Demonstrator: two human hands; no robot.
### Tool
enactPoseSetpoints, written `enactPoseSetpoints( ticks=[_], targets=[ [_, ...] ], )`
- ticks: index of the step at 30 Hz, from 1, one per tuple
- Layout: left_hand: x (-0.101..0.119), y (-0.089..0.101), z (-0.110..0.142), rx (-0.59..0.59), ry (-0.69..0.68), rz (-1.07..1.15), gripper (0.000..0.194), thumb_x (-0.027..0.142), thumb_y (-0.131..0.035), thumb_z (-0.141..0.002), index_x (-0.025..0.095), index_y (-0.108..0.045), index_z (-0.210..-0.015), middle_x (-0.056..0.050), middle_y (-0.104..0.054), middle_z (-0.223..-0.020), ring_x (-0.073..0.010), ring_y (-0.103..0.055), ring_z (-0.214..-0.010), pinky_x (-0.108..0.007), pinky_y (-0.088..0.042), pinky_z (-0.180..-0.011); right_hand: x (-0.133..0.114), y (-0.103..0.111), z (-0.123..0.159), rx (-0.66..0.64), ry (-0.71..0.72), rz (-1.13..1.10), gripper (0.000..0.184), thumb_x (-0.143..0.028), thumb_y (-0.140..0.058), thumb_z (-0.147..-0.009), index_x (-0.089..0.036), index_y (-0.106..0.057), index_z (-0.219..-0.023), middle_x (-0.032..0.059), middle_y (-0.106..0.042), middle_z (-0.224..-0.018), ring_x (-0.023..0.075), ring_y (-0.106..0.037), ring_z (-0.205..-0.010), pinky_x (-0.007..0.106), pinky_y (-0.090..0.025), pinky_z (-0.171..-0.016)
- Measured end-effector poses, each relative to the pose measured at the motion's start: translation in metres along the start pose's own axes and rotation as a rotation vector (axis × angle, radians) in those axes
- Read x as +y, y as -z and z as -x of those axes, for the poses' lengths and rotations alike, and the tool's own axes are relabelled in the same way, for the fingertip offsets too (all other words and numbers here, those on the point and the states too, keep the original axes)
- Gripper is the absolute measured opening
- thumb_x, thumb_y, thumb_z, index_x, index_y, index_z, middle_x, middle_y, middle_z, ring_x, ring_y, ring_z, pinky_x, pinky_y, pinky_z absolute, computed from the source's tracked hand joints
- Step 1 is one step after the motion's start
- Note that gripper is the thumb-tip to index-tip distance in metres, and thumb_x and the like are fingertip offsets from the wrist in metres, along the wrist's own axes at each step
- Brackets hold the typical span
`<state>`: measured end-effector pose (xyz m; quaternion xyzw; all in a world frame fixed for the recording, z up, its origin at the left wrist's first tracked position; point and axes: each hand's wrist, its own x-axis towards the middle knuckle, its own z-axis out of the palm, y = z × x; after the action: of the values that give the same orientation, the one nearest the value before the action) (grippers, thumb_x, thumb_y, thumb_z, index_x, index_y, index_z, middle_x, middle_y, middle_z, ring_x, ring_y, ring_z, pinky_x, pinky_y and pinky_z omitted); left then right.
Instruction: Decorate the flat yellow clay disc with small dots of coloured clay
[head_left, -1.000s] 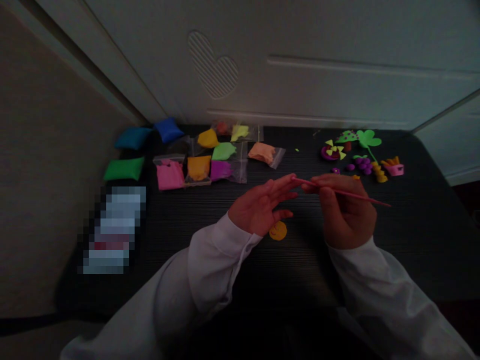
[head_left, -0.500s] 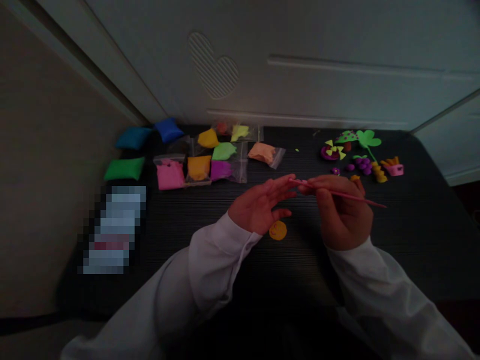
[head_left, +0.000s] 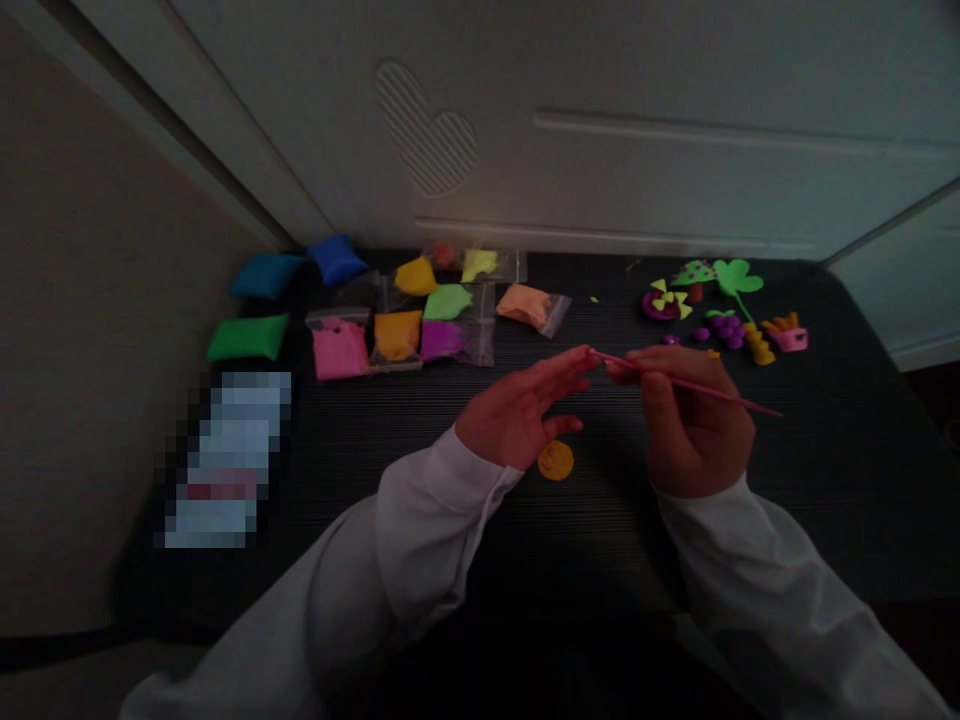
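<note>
My right hand (head_left: 697,420) pinches a thin pink clay modelling tool (head_left: 709,388) like a pen, its back end pointing right. The tool's front tip meets the fingertips of my left hand (head_left: 517,405). That left hand is open, fingers stretched out to the right and thumb apart. Whether a small bit of clay sits on its fingertip is too small to tell. Below the left hand lies a flat round yellow clay disc (head_left: 556,461) with curved marks on it, on the dark table (head_left: 600,540).
Bags of coloured clay, such as a pink one (head_left: 340,350) and a peach one (head_left: 523,305), lie at the back left. A blurred phone (head_left: 229,460) is at the left. Small clay models, including purple grapes (head_left: 726,330) and a pink cup (head_left: 791,340), stand at the back right.
My right hand and the tool shifted slightly left, then back right. The tool's tip stays at the left fingertips. My left hand stays nearly still, and the yellow disc lies where it was.
</note>
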<state>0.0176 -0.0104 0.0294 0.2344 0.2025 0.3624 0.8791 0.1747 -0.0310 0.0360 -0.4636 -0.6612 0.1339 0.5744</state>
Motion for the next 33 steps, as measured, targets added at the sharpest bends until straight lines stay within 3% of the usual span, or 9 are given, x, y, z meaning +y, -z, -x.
enactPoseSetpoints(
  ticks=[4,18,25,33],
  targets=[
    [-0.0002,0.0,-0.0002,0.005,-0.002,-0.002,0.04,0.035,-0.037,-0.076,0.02,-0.047,-0.112,-0.003,-0.039,-0.127,-0.0226,-0.026,-0.12,-0.029,-0.036,-0.076,-0.0002,0.0002,-0.0002,-0.041,0.039,0.009,0.018,-0.014,-0.047,-0.075,-0.022,-0.056,-0.089,0.0021,-0.061,-0.081,0.0165,-0.056,-0.082,0.037,-0.046,-0.074],
    [0.0004,-0.0023,-0.0006,0.04,-0.006,0.008,0.037,0.032,-0.044,-0.074,0.019,-0.051,-0.108,-0.003,-0.042,-0.125,-0.0219,-0.032,-0.116,-0.027,-0.038,-0.071,0.0009,0.0005,0.0003,-0.002,0.021,-0.007,0.019,-0.014,-0.048,-0.075,-0.022,-0.057,-0.09,0.003,-0.06,-0.082,0.0166,-0.057,-0.081,0.037,-0.047,-0.072],
    [-0.005,-0.0006,-0.0066,0.254,-0.052,-0.051,0.021,0.022,-0.056,-0.069,0.018,-0.061,-0.089,-0.003,-0.059,-0.095,-0.0145,-0.05,-0.094,-0.02,-0.037,-0.061,-0.0018,0.0003,0.0027,-0.097,0.015,-0.029,0.02,-0.013,-0.048,-0.074,-0.022,-0.056,-0.09,0.003,-0.061,-0.084,0.0172,-0.056,-0.083,0.038,-0.047,-0.074],
    [-0.0072,0.0036,-0.0086,0.317,0.001,0.035,0.008,0.016,-0.059,-0.066,0.017,-0.061,-0.074,0.0,-0.061,-0.073,-0.0098,-0.057,-0.071,-0.019,-0.039,-0.058,-0.0058,0.0031,0.0028,-0.174,0.001,-0.087,0.019,-0.012,-0.049,-0.074,-0.019,-0.057,-0.088,0.0038,-0.062,-0.081,0.0174,-0.056,-0.084,0.04,-0.046,-0.079]
  ],
)
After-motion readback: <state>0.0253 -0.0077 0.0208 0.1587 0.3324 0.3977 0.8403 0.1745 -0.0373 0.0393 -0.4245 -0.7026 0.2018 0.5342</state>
